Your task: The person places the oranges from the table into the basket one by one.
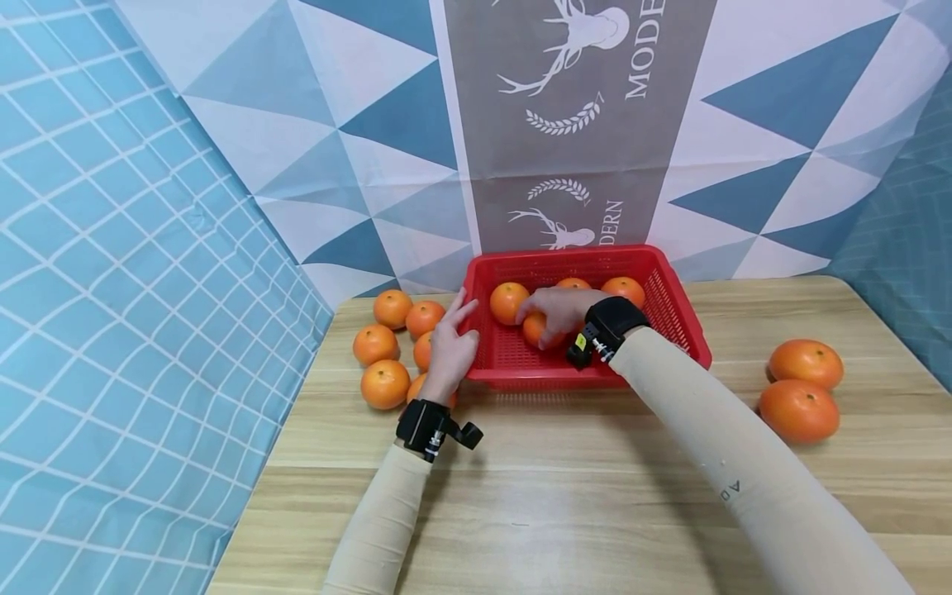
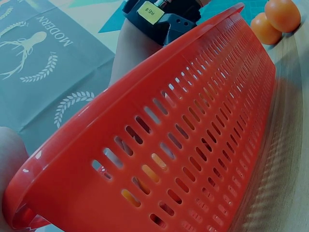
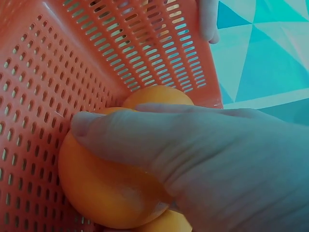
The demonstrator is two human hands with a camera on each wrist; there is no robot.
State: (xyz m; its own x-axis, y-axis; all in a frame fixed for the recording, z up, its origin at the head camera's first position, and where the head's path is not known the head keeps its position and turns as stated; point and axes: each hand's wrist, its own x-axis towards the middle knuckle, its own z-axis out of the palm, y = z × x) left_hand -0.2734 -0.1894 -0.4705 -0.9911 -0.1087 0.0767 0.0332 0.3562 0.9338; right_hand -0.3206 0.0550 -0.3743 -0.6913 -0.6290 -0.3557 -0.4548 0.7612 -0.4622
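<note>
Head view: right hand point(image 1: 559, 311) covers most of an orange point(image 1: 534, 329) on the basket point(image 1: 680, 310) floor, fingers curled over it. Left hand point(image 1: 452, 347) rests at the basket's left rim, fingers fairly straight, hiding oranges behind it.

Left wrist: basket wall point(image 2: 193, 145) fills the view; hand cut off, grip unclear.

Right wrist: thumb point(image 3: 145, 137) wraps the orange point(image 3: 104, 186).
</note>
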